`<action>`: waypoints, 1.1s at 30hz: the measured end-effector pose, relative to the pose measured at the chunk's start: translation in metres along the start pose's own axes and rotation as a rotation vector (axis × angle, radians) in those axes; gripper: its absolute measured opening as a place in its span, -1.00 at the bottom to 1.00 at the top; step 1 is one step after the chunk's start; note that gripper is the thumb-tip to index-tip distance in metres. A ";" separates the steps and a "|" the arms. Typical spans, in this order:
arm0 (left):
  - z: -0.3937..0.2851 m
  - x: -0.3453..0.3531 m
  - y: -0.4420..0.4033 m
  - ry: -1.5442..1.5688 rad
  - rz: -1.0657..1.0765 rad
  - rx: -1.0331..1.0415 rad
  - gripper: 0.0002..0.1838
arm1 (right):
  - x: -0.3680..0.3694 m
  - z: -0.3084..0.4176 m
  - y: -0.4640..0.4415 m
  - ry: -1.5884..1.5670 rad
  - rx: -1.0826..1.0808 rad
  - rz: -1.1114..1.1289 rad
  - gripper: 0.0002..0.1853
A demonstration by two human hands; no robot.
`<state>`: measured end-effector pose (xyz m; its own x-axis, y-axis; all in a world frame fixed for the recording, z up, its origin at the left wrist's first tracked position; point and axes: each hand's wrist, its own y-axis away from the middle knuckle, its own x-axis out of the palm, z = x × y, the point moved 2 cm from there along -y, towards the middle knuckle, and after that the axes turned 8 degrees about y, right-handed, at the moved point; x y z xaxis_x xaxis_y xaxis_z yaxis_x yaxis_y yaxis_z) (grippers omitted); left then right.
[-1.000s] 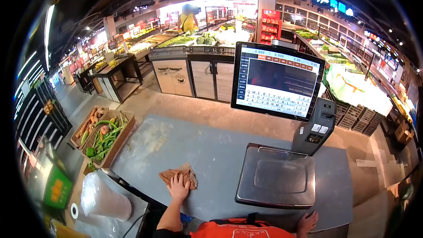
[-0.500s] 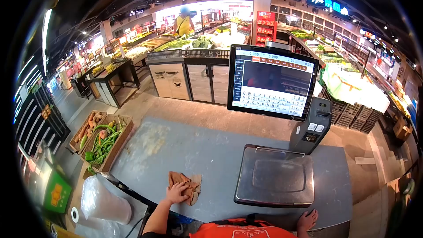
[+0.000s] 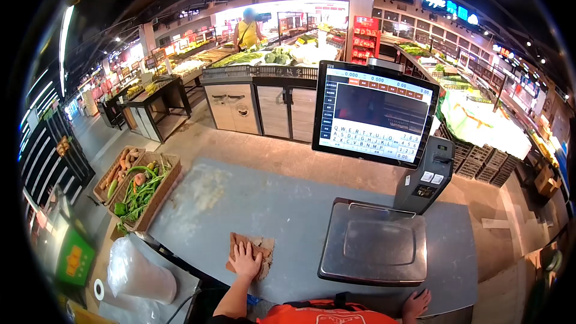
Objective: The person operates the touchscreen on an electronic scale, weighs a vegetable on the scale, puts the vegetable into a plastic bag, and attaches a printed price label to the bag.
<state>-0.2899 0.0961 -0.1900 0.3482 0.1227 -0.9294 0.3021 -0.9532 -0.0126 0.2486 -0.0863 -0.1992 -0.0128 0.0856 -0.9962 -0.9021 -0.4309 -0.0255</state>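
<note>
My left hand [image 3: 244, 260] lies flat with its fingers spread on a crumpled brown cloth [image 3: 264, 243], pressing it against the grey tabletop [image 3: 258, 198]. Part of the cloth is hidden beneath the palm. My right hand [image 3: 416, 304] rests open at the near right edge of the table, just below the weighing scale [image 3: 375, 243] and apart from it. Nothing is in its fingers. A pale dusty patch [image 3: 201, 189] marks the table's far left part.
Behind the scale stand a touchscreen [image 3: 375, 111] and a dark post [image 3: 425, 177]. Wicker baskets of vegetables [image 3: 144, 192] sit at the left edge, with a roll of plastic bags [image 3: 141, 273] nearer me. A person in yellow [image 3: 246, 33] stands by far produce stalls.
My left hand has turned on the cloth, its fingers now pointing away from me instead of rightward, and the cloth looks flatter. My right hand stays at the table edge.
</note>
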 end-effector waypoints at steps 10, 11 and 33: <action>0.023 -0.007 -0.007 -0.056 0.143 0.323 -0.29 | 0.002 0.001 0.000 -0.019 0.026 -0.007 -0.46; 0.026 -0.007 -0.009 -0.066 0.157 0.373 -0.28 | -0.002 0.003 0.002 -0.026 0.028 -0.001 -0.46; -0.001 0.003 0.013 -0.030 -0.053 0.288 -0.38 | 0.008 -0.002 -0.004 -0.049 0.006 -0.006 -0.45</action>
<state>-0.2838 0.0840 -0.1926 0.3105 0.1703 -0.9352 0.0538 -0.9854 -0.1615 0.2527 -0.0855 -0.2070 -0.0282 0.1325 -0.9908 -0.9047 -0.4249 -0.0310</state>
